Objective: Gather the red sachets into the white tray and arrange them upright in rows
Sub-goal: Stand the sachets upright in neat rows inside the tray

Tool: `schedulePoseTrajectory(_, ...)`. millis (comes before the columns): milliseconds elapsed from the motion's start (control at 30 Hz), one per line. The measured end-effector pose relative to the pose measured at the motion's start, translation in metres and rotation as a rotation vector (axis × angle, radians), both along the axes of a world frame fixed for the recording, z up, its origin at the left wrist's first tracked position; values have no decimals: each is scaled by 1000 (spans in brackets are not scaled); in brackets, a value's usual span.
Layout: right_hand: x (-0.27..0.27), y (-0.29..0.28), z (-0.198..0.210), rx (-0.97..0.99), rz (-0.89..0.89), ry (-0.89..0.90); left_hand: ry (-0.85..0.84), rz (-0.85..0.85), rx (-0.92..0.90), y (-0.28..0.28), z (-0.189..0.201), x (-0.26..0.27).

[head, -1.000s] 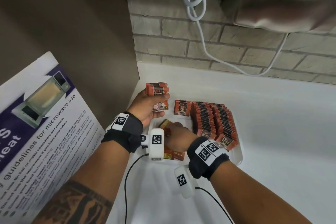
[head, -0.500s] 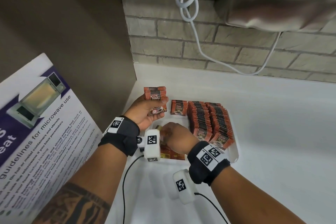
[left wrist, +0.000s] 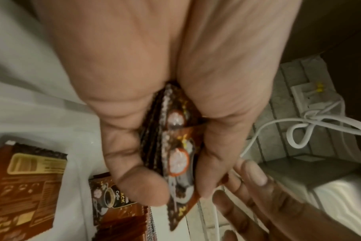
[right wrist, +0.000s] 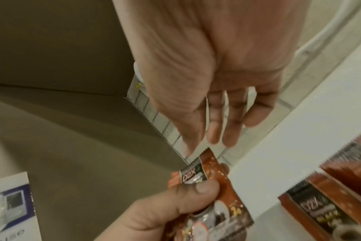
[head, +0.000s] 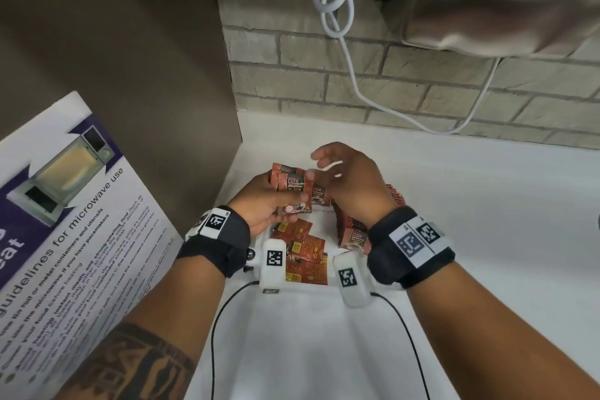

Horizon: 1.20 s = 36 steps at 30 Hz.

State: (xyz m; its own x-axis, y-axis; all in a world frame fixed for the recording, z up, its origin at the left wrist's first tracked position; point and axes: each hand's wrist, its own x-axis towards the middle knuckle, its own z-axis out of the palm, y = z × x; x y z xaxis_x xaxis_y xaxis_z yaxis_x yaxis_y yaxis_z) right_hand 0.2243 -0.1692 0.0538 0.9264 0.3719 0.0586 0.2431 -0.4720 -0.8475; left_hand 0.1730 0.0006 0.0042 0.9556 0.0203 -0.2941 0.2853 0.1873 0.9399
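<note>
The left hand [head: 259, 204] is gripping a stack [head: 293, 187] of sachets; the right hand [head: 350, 182] is hovering beside it, fingers loose, empty. Better to square the edges before standing them in the tray [head: 259, 239] below.

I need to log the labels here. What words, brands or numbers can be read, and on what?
"D2X": sachets held in the left hand, front one.
"D2X": front sachet of the upright rows.
"ACK Coffee", partly hidden: sachet in the white tray.
"24": held sachet.
"guidelines for microwave use": poster; its small print is unreadable.
Yellow panels on the flat sachets: too blurred.
</note>
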Motion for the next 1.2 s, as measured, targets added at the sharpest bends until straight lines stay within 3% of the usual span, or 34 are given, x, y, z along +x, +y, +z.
schedulePoseTrajectory(100, 10, 0, 6, -151, 123, -25, -41, -76, 49, -4, 4, 1)
schedulePoseTrajectory(267, 24, -7, 10, -132, 178, 41, -85, -100, 106, -5, 7, 2)
schedulePoseTrajectory(367, 28, -7, 15, -228, 197, 1, -88, -77, 220, -4, 6, 6)
schedulePoseTrajectory(533, 40, -9, 9, -370, 130, -57, 125, -57, 436, 9, -3, 6)
schedulePoseTrajectory(700, 49, -4, -12, -491, 82, 31, 413, -277, 666, 2, -5, 3)
schedulePoseTrajectory(1000, 59, 17, -39, -708, 3, 102, 436, -554, 881, -35, -8, 37)
schedulePoseTrajectory(1200, 66, 19, -45, -774, 20, 76, 397, -606, 1024, -41, -9, 55)
